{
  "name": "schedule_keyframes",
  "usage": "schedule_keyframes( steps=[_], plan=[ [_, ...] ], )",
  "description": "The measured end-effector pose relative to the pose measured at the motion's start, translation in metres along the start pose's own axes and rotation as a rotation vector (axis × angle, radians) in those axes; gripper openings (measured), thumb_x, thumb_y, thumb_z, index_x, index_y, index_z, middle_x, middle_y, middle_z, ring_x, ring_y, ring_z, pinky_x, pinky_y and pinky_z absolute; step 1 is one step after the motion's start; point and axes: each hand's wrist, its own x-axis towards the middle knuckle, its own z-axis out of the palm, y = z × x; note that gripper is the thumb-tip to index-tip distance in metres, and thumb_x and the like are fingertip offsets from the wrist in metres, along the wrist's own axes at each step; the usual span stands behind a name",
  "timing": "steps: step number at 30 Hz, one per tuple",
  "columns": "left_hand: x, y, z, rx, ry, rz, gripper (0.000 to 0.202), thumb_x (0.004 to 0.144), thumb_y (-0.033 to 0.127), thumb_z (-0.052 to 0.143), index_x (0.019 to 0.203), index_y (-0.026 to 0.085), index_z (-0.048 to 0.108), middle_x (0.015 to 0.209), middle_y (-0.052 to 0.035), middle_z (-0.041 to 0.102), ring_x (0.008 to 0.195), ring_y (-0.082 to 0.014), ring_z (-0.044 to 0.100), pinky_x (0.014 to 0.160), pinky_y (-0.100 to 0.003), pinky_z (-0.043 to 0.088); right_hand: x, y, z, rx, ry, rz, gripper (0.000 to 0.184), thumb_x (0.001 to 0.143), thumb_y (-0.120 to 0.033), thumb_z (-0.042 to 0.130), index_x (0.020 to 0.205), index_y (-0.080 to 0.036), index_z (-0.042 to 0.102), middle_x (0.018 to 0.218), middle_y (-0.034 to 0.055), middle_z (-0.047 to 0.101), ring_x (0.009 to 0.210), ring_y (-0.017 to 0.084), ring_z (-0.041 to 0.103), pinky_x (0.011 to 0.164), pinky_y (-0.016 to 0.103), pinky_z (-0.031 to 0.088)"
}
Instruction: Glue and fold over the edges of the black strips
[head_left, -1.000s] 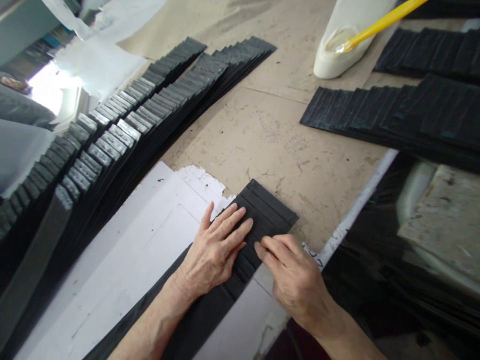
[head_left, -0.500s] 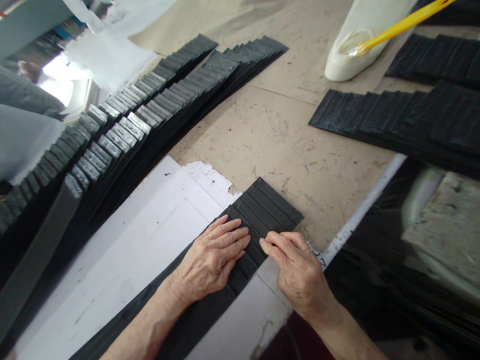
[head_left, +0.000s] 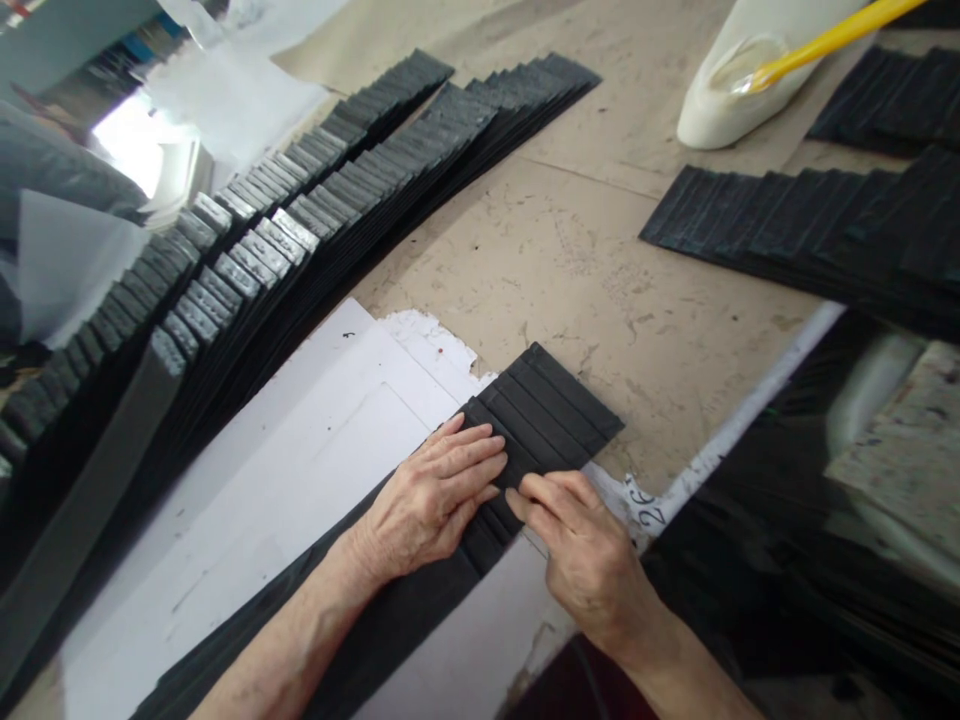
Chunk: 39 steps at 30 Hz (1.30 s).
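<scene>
A fanned stack of flat black strips [head_left: 551, 405], perhaps leather or a similar sheet, lies slantwise before me with its ends overlapping like steps. My left hand [head_left: 427, 495] rests flat on top of it, fingers stretched out and close together. At the near edge of the same stack is my right hand [head_left: 581, 545], its fingers curled and the thumb and index finger pinched at the edge of one strip. Their grip is partly hidden. Both hands' fingertips are close to each other on the strips. White sheets [head_left: 300, 450] lie under the stack.
Two long fanned rows of black strips [head_left: 274, 245] with greyish ends curve along the left. More black strips [head_left: 757, 220] lie at the right. A white plastic container [head_left: 720, 110] holding a yellow-handled brush [head_left: 832, 45] stands at the back. The table's edge [head_left: 757, 400] runs along the right.
My right hand has slid slightly left and down along the strips, nearer to my left hand. The left hand stays flat on the stack. The whole view has shifted a little.
</scene>
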Motion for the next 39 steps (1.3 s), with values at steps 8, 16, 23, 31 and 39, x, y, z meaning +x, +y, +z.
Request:
schedule_keyframes(
  steps=[8, 16, 23, 31, 39],
  plan=[
    [-0.038, 0.026, -0.030, 0.302, -0.170, -0.125, 0.049, 0.090, 0.031, 0.044, 0.135, 0.016, 0.034, 0.142, -0.0041, 0.037, 0.136, -0.0230, 0.022, 0.116, -0.045, 0.007, -0.004, 0.002, 0.003, -0.040, -0.013, -0.018, 0.027, 0.085, -0.002, 0.042, 0.092, -0.009, 0.066, 0.092, 0.0094, 0.064, 0.085, 0.016, 0.052, 0.076, 0.028, 0.051],
    [-0.052, 0.021, -0.003, 0.354, -0.258, -0.105, 0.058, 0.089, 0.048, 0.040, 0.139, 0.022, 0.026, 0.146, 0.0020, 0.028, 0.138, -0.0234, 0.017, 0.115, -0.046, 0.009, -0.004, 0.001, 0.000, -0.174, -0.029, -0.083, 0.035, 0.083, 0.002, 0.036, 0.093, -0.008, 0.067, 0.094, 0.0078, 0.065, 0.087, 0.017, 0.052, 0.079, 0.025, 0.047],
    [-0.049, 0.021, -0.005, 0.260, -0.210, -0.121, 0.055, 0.089, 0.045, 0.043, 0.137, 0.021, 0.032, 0.141, -0.0033, 0.038, 0.135, -0.0253, 0.025, 0.113, -0.050, 0.020, 0.009, -0.009, 0.000, -0.256, -0.059, -0.137, 0.038, 0.081, 0.001, 0.034, 0.099, -0.009, 0.066, 0.093, 0.0067, 0.066, 0.084, 0.017, 0.052, 0.076, 0.027, 0.045],
    [-0.053, 0.020, -0.006, 0.265, -0.221, -0.114, 0.056, 0.090, 0.046, 0.040, 0.138, 0.020, 0.029, 0.142, -0.0026, 0.037, 0.136, -0.0246, 0.023, 0.113, -0.048, 0.019, 0.007, -0.009, 0.018, -0.234, -0.035, -0.078, 0.036, 0.085, 0.000, 0.035, 0.099, -0.009, 0.067, 0.089, 0.0060, 0.065, 0.087, 0.017, 0.052, 0.078, 0.024, 0.045],
    [-0.060, 0.019, -0.007, 0.279, -0.233, -0.111, 0.058, 0.090, 0.048, 0.037, 0.139, 0.019, 0.025, 0.144, 0.0002, 0.032, 0.136, -0.0226, 0.022, 0.114, -0.047, 0.016, 0.005, -0.012, 0.017, -0.274, -0.057, -0.064, 0.034, 0.087, -0.003, 0.037, 0.100, -0.010, 0.067, 0.091, 0.0049, 0.066, 0.086, 0.016, 0.052, 0.075, 0.024, 0.043]
  ],
)
